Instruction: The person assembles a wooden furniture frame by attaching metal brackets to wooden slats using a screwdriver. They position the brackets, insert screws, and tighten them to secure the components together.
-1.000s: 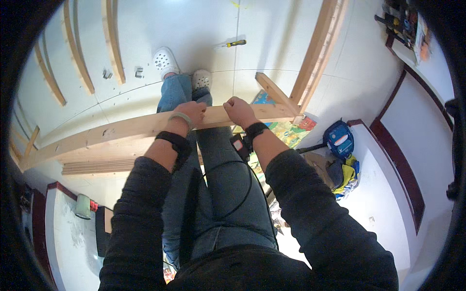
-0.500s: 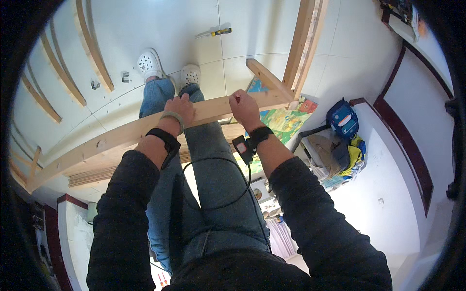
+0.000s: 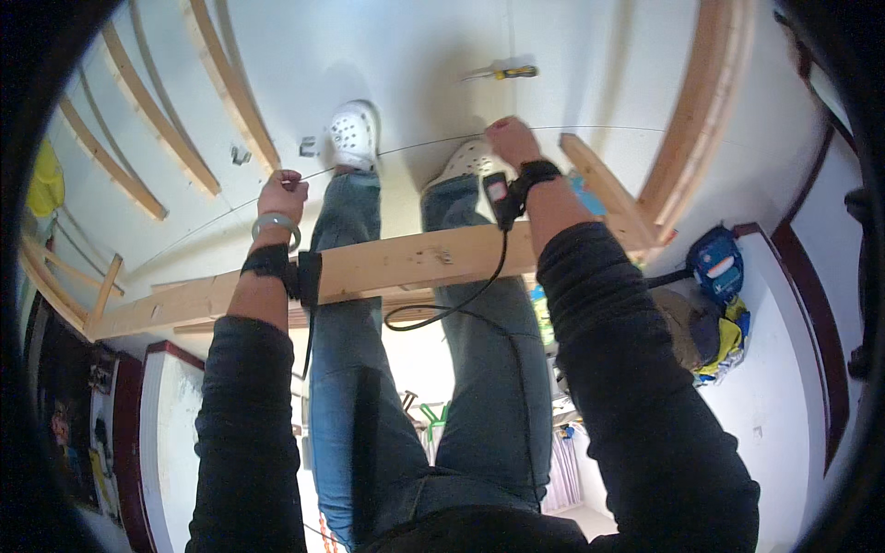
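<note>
My left hand point(image 3: 283, 195) is closed, its fingers curled in, with no object showing in it. It is beyond the wooden beam point(image 3: 406, 263), near the end of a wooden slat point(image 3: 230, 88). My right hand point(image 3: 513, 141) makes a fist over the floor beside my right shoe point(image 3: 466, 161); whether anything is inside is hidden. The beam passes beneath both forearms and across my legs. A small dark device point(image 3: 499, 198) with a black cable sits at my right wrist. A yellow and black screwdriver point(image 3: 514, 72) lies on the floor farther off.
Several wooden slats lie at the far left, with small metal pieces point(image 3: 307, 147) near their ends. At right, a long wooden rail point(image 3: 696, 120) meets a short wooden piece point(image 3: 604, 184). A blue bag point(image 3: 716, 263) and piled clothes point(image 3: 687, 327) are beyond it.
Both hands have left the beam and are now farther forward, the left one also farther left. The view has shifted, and my feet stand wider apart.
</note>
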A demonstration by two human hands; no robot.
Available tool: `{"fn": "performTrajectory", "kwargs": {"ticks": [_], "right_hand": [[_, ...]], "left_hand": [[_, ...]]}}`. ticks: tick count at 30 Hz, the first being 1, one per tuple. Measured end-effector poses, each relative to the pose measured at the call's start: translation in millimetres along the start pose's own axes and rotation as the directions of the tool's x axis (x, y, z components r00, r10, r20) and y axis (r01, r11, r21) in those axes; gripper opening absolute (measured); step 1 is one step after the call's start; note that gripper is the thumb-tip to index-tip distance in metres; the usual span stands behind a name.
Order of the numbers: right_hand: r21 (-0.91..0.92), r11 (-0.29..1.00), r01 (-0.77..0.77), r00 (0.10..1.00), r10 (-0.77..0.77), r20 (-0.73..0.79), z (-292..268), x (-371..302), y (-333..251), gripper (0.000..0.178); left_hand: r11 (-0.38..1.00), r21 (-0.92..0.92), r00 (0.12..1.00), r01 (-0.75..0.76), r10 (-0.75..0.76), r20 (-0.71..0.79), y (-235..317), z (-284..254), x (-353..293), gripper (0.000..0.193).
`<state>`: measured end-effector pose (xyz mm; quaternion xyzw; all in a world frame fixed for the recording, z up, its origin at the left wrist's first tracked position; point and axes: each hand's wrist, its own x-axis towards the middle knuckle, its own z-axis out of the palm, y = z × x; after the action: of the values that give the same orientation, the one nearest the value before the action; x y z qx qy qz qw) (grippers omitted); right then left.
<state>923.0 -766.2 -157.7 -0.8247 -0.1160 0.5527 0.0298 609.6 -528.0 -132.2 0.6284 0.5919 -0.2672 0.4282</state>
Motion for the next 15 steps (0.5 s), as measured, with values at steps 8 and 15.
{"fn": "performTrajectory", "kwargs": {"ticks": [8, 15], "right_hand": [[-0.339, 0.940, -0.042, 0.842, -0.150, -0.518, 25.8, 120.4, 26.1, 0.041], [-0.760, 0.650, -0.009, 0.864, -0.377, -0.332, -5.4, 162.9, 37.6, 0.020]], "left_hand": [[0.931, 0.363, 0.998, 0.025, -0.043, 0.041, -107.0, 6.6, 118.7, 0.036], [0.934, 0.182, 0.943, 0.307, -0.325, 0.077, -130.4, 27.7, 119.5, 0.040]]}}
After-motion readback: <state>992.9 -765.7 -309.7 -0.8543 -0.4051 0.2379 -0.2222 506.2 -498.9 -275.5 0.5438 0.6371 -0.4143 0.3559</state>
